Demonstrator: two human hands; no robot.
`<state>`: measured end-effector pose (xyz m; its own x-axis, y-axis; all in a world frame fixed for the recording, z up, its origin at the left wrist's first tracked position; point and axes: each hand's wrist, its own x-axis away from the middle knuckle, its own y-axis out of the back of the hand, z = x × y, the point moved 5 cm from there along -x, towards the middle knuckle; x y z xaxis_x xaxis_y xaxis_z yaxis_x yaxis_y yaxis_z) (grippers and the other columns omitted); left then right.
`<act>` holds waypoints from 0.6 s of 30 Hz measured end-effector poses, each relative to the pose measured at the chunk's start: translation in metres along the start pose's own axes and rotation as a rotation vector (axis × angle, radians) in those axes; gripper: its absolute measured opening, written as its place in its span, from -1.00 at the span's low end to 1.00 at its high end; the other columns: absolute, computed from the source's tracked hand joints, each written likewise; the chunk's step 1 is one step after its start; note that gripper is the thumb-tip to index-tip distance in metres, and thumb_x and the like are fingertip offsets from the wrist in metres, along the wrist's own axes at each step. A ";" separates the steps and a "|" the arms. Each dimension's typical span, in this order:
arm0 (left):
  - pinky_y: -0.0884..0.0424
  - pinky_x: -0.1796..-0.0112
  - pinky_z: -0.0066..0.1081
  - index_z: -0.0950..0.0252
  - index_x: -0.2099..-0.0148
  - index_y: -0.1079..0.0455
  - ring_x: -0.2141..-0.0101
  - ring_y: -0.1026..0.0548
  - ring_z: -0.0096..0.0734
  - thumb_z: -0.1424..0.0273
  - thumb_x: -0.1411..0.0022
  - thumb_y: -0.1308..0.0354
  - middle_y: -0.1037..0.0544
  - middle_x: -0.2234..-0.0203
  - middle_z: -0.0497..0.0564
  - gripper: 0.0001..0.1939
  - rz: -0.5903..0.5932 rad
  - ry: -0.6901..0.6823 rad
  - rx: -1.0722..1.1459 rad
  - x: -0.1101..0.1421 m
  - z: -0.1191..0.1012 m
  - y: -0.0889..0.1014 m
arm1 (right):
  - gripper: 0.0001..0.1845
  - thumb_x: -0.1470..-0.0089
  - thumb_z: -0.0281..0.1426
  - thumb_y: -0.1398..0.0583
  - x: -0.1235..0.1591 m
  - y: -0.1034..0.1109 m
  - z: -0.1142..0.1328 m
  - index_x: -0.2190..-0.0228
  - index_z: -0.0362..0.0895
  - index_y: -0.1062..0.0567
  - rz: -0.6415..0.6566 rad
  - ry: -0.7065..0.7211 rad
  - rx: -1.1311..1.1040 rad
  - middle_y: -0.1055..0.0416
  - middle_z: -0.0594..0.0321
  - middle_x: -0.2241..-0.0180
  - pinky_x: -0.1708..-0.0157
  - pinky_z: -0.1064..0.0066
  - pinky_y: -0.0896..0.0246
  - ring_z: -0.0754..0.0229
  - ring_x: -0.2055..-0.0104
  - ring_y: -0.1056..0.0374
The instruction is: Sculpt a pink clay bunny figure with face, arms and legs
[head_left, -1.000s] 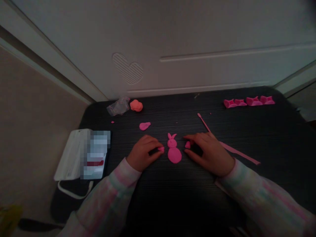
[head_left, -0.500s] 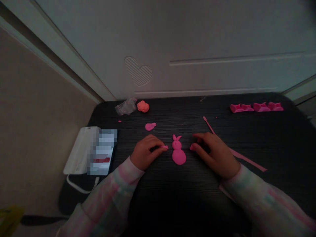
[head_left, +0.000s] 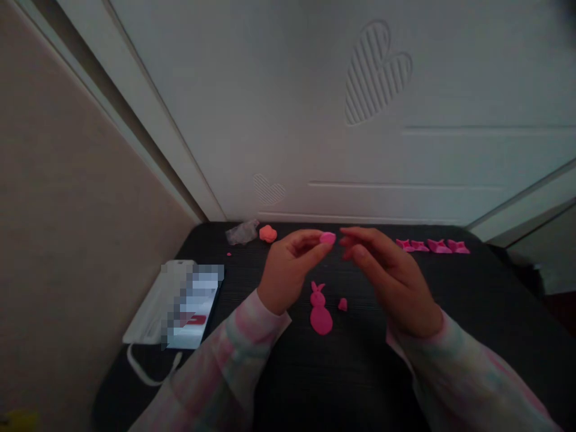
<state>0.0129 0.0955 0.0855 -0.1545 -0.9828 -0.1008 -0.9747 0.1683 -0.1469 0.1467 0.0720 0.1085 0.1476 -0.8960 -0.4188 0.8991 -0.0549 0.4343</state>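
While the left hand (head_left: pixel 288 267) pinches a flat pink piece (head_left: pixel 328 238) between thumb and fingers, raised above the dark bench (head_left: pixel 292 372), the right hand (head_left: pixel 396 282) hovers just beside it. The left grip is closed on that piece; the right grip is partly open, its fingers curved and its thumb apart from the index finger.

Below and between the hands, a pink rabbit figure (head_left: pixel 321 320) lies flat on the bench, its two ears pointing away from the person. A small pink lump (head_left: pixel 342 304) sits just to its right, apart from it.

Near the far edge, a crinkled clear wrapper (head_left: pixel 243 233) lies beside an orange lump (head_left: pixel 268 234), and a row of pink folded shapes (head_left: pixel 440 246) stands farther right. On the left are a phone (head_left: pixel 198 309), its lit screen partly blurred, a white case-like object (head_left: pixel 155 306) and a white cable (head_left: pixel 146 375).
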 end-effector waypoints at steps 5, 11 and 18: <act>-0.36 0.26 -0.47 0.33 0.37 -0.42 0.35 -0.46 -0.48 0.42 0.00 -0.18 -0.54 0.43 -0.05 -0.89 0.002 -0.039 0.084 -0.018 -0.018 -0.012 | -0.81 -0.05 -0.34 -0.07 -0.034 0.000 0.014 0.29 -0.09 -0.42 -0.062 0.028 -0.046 -0.36 0.24 0.33 0.31 0.38 -0.20 0.24 0.28 -0.29; -0.34 0.25 -0.47 0.28 0.35 -0.46 0.31 -0.46 -0.44 0.38 0.00 -0.18 -0.54 0.43 -0.07 -0.88 0.047 0.028 -0.019 -0.022 -0.022 -0.001 | -0.85 0.01 -0.37 -0.14 -0.044 -0.002 0.008 0.33 -0.09 -0.46 0.021 -0.020 -0.171 -0.39 0.27 0.34 0.26 0.41 -0.22 0.28 0.27 -0.31; -0.36 0.35 -0.48 0.27 0.39 -0.43 0.40 -0.47 -0.47 0.37 0.00 -0.18 -0.54 0.48 -0.07 -0.91 -0.030 0.036 -0.012 -0.015 -0.022 -0.003 | -0.83 0.14 -0.42 -0.24 -0.037 -0.002 0.003 0.38 -0.07 -0.44 -0.043 -0.206 -0.503 -0.41 0.38 0.49 0.41 0.53 -0.29 0.37 0.44 -0.35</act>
<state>0.0149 0.1085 0.1093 -0.1306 -0.9896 -0.0606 -0.9809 0.1378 -0.1371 0.1379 0.1037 0.1253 0.0680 -0.9682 -0.2408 0.9962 0.0790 -0.0361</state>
